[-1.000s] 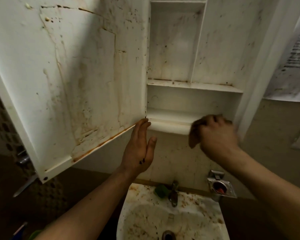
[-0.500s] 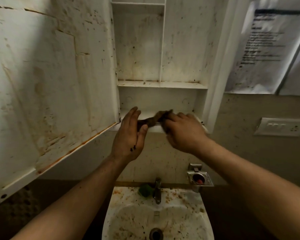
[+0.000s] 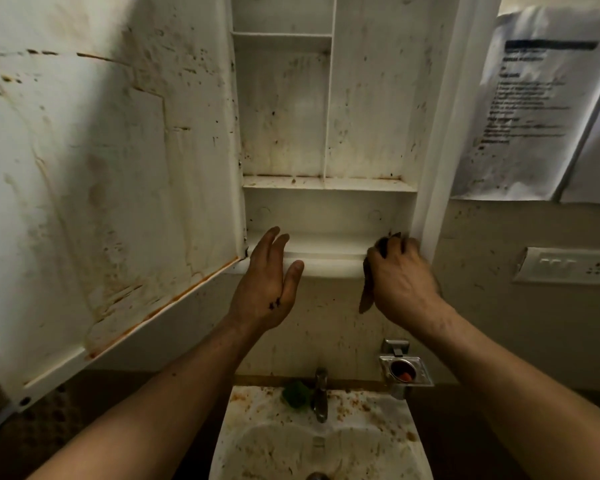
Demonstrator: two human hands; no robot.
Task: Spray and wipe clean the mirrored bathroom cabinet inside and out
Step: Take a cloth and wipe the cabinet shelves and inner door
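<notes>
The fingers (image 3: 407,247) of the right hand (image 3: 404,284) are clenched round a dark brown crumpled rag (image 3: 365,299). They press it to the right end of the bottom ledge (image 3: 326,263) of the white plastic bathroom cabinet (image 3: 326,213). The left hand (image 3: 265,289) has its fingers (image 3: 272,239) straight and released, holding nothing, at the ledge's other end.

Between the two sets of fingers the ledge looks the whitest part, so I judge it nearly done. Above the fingers, the compartments carry brown streaks and specks. Left of the left fingers, the open white cabinet door (image 3: 101,185) shows rust-coloured stains on its inner face. Its mirrored outer face is turned away, so its state cannot be told. Most of the task seems left. No spray bottle is in view.

Counted:
- two hands
- one rag
- one cabinet
- one door
- one upright divider (image 3: 328,109)
- two shelves above the ledge

Below the fingers:
- one spattered white basin (image 3: 378,445)
- one metal tap (image 3: 321,393)
</notes>
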